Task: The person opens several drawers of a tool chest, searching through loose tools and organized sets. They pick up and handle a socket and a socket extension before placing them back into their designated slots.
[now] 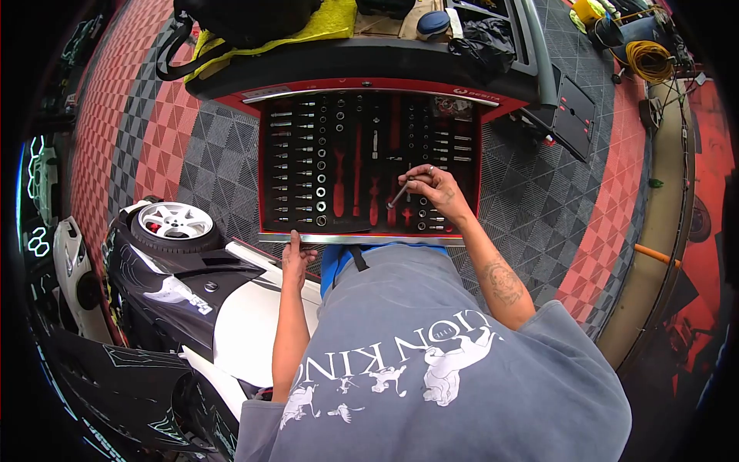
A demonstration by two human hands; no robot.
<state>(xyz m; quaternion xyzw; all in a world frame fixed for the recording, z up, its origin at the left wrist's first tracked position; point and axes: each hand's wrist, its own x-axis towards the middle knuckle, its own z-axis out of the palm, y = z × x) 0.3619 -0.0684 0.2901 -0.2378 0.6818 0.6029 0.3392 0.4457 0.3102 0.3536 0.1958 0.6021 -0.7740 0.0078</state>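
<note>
An open drawer (358, 232) of a red and black tool chest lies in front of me, its black tray lined with rows of sockets (321, 177) and red cut-outs. Over the drawer's right half, my right hand (435, 189) pinches a slim metal tool (398, 195), which slants down to the left with its lower end above the tray. My left hand (295, 258) is at the drawer's front edge near the left corner, one finger extended on the rim and the others loosely bent, with nothing in it.
On the chest top lie a yellow cloth (323, 23), a black bag (246, 19) and a blue-lidded container (433, 25). Car body panels (254, 331) and a white-rimmed wheel (175, 222) are at my left. A coiled yellow hose (649, 61) hangs at the far right.
</note>
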